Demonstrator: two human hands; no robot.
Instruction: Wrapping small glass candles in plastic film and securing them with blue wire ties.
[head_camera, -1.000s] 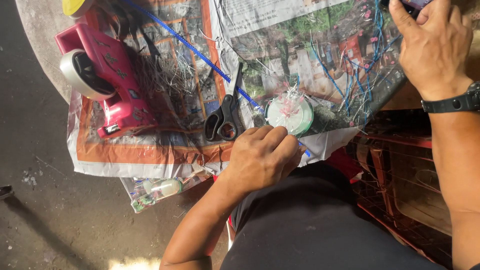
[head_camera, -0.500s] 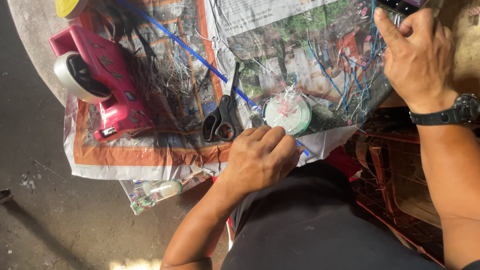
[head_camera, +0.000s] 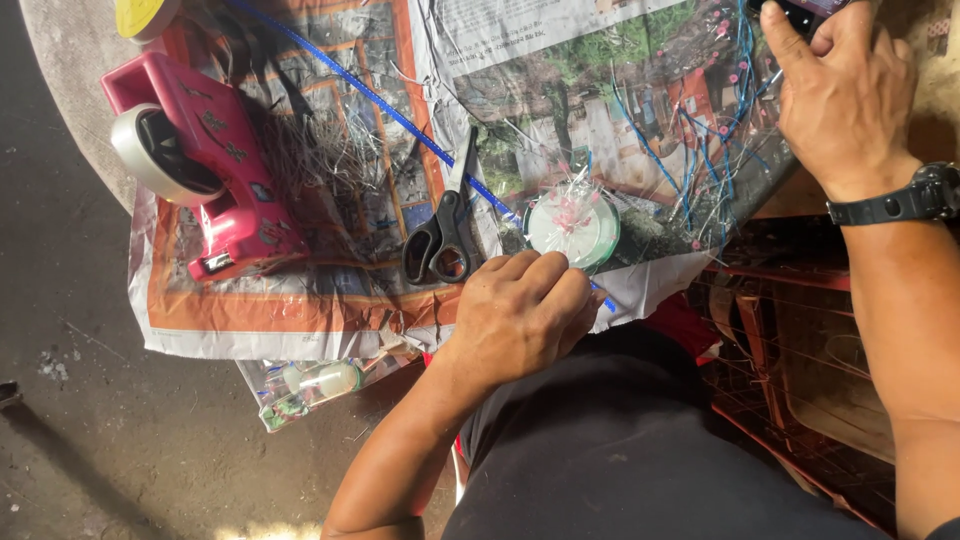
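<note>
Our left hand (head_camera: 520, 315) rests curled at the newspaper's (head_camera: 300, 300) edge, fingertips touching a round clear dish (head_camera: 572, 225) just beside black scissors (head_camera: 440, 240); what it pinches we cannot tell. Our right hand (head_camera: 845, 95) grips a dark phone (head_camera: 790, 12) at top.

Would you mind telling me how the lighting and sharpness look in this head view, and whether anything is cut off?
Head view: daylight falls evenly on the newspaper; clear film over it gives mild glare near the scissors. The floor at left is dimmer, with a bright patch at the bottom edge. The left hand is sharp; the right hand is cropped by the top edge, along with the dark object it holds.
</note>
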